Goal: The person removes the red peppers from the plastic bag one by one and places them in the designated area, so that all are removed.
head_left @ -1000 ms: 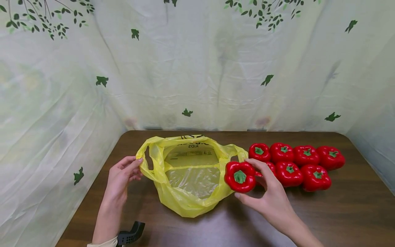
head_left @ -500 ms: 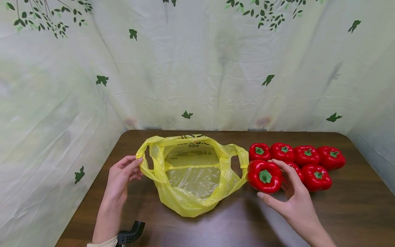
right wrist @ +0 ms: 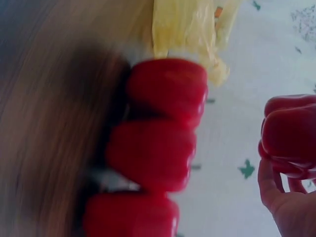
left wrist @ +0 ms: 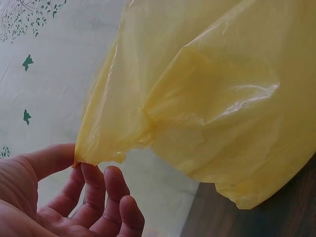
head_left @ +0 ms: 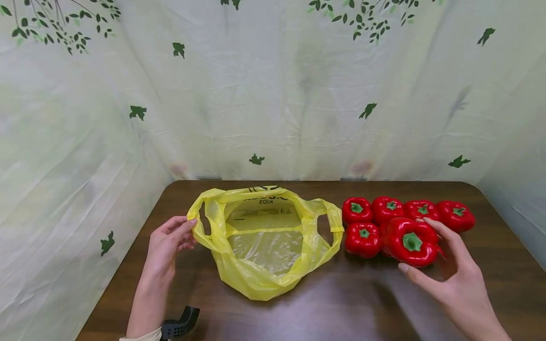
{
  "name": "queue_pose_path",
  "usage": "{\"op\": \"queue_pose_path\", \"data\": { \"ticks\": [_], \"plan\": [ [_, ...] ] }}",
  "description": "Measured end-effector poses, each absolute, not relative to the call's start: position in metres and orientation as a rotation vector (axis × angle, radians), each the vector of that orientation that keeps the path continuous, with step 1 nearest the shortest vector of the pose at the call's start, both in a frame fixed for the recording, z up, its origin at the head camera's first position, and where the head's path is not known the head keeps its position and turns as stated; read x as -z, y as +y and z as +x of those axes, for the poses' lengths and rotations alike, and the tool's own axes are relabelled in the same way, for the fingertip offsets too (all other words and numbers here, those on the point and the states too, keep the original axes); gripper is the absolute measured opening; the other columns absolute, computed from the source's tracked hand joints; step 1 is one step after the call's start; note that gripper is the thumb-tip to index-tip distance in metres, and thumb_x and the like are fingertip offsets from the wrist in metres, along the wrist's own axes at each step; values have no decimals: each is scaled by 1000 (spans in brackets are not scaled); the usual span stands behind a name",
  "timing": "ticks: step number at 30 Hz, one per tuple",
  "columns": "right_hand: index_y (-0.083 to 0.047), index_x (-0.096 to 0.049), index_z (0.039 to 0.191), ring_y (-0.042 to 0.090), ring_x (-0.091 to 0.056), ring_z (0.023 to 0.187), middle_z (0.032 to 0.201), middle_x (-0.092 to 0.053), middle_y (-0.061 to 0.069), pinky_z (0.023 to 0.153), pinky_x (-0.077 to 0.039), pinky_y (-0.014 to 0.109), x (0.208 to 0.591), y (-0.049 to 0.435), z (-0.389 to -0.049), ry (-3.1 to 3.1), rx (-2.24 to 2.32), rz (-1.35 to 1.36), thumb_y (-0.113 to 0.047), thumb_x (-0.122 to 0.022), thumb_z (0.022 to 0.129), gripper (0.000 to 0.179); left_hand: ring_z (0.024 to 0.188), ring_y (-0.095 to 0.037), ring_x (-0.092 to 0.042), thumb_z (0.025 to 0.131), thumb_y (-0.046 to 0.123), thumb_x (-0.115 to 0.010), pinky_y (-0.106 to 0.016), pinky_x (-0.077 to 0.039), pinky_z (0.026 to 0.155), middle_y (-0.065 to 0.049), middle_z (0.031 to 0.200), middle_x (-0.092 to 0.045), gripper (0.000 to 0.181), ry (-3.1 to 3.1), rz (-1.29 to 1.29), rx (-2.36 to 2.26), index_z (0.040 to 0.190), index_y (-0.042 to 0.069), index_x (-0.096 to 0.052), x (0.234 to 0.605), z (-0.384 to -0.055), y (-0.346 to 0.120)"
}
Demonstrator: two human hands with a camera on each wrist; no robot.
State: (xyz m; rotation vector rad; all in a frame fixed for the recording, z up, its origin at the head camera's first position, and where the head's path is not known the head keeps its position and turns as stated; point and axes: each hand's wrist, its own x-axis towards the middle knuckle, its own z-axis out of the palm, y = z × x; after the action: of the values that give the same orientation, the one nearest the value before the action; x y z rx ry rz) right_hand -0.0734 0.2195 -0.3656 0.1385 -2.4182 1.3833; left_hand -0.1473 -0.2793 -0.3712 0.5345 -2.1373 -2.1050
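Note:
A yellow plastic bag [head_left: 264, 284] stands with its mouth wide on the table, its inside visible. My left hand [head_left: 168, 246] pinches the left handle between thumb and index finger; in the left wrist view the other fingers of that hand [left wrist: 89, 197] curl loosely below the yellow film [left wrist: 212, 89]. Off to the right, my right hand [head_left: 458, 279] grips a red bell pepper [head_left: 411, 242], its green stem turned toward the head camera. This pepper overlaps the front row of peppers in the head view. In the right wrist view the held pepper [right wrist: 291, 133] appears at the right edge.
Several more red bell peppers [head_left: 387, 208] lie in two rows right of the bag, one [head_left: 362, 239] at the front left close to the bag's right handle [head_left: 337, 222]. A brown wooden table [head_left: 332, 303] carries everything. Behind it hangs a pale leaf-print curtain [head_left: 277, 94].
My right hand has moved right with the bell pepper, from beside the bag's right handle to over the front row. The front-left pepper now shows. The left hand stays on its handle.

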Motion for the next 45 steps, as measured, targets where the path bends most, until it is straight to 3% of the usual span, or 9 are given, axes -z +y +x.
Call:
{"op": "queue_pose_path", "data": {
  "ticks": [11, 20, 27, 33, 45],
  "plan": [
    [-12, -40, 147, 2, -41, 111, 132, -43, -10, 81, -35, 0, 365, 274, -75, -2429, -1072, 172, 16, -89, 54, 109, 62, -18, -63, 88, 26, -76, -28, -55, 60, 0, 72, -67, 18, -2124, 497, 2128, 93, 11, -67, 371, -148, -280],
    [-15, -30, 152, -11, -39, 111, 135, -40, -20, 80, -34, 0, 379, 313, -79, -2393, -1094, 87, 23, -79, 63, 109, 61, -17, -63, 89, 25, -76, -28, -55, 61, 1, 72, -68, 17, -2125, 490, 2139, 92, 11, -67, 371, -148, -279],
    [-12, -38, 149, -14, -44, 105, 129, -43, -24, 75, -36, 1, 385, 339, -84, -2362, -1115, 89, 26, -77, 60, 103, 60, -18, -63, 89, 25, -76, -29, -55, 61, 1, 70, -67, 15, -2116, 483, 2153, 92, 12, -67, 371, -149, -280],
    [-18, -40, 148, -13, -41, 105, 126, -41, -25, 73, -37, -1, 392, 358, -89, -2425, -1152, 54, 22, -78, 65, 100, 60, -17, -63, 89, 24, -75, -29, -55, 61, 1, 70, -67, 15, -2119, 477, 2159, 92, 12, -67, 371, -148, -281],
    [-13, -48, 142, -9, -48, 103, 122, -50, -21, 70, -45, 4, 438, 395, -101, -2360, -1340, 134, 32, -71, 62, 94, 63, -18, -63, 89, 25, -75, -28, -54, 61, 1, 72, -68, 16, -2128, 486, 2151, 93, 12, -67, 372, -148, -281]
  ]
}}
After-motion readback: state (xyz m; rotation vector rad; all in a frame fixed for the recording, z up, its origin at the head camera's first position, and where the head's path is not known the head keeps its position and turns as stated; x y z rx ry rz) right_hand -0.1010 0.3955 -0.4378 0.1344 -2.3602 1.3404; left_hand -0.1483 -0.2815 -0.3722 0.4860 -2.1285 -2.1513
